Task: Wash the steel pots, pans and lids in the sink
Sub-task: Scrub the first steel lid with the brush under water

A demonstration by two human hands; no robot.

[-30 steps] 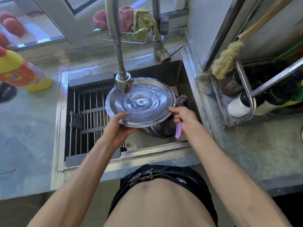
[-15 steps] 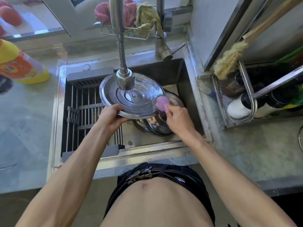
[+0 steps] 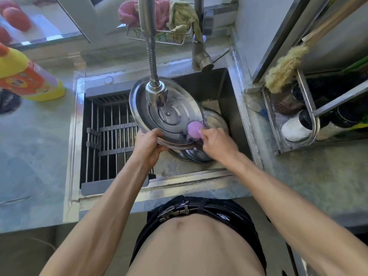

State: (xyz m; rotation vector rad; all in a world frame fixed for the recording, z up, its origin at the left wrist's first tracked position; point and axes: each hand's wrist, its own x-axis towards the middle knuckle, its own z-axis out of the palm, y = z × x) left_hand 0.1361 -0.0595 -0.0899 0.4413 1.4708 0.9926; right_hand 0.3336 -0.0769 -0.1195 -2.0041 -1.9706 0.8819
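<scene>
A round steel lid [image 3: 173,116] is tilted over the sink [image 3: 235,108], its underside facing me, right under the faucet head [image 3: 156,94]. My left hand [image 3: 148,145] grips the lid's near rim. My right hand [image 3: 217,142] holds a pink-handled scrub brush [image 3: 195,129] and presses its dark bristles against the lid's lower right edge. Below the lid, a steel pot [image 3: 211,152] lies in the sink basin, mostly hidden.
A metal drying rack [image 3: 109,136] covers the sink's left half. A yellow detergent bottle [image 3: 29,78] stands on the left counter. Cloths hang in a wire basket [image 3: 159,18] behind the faucet. A caddy with bottles and a bristle brush [image 3: 284,68] sits at right.
The lid has tipped up more steeply toward me and shifted slightly left. My right hand brought the brush from beside the lid onto its lower right edge.
</scene>
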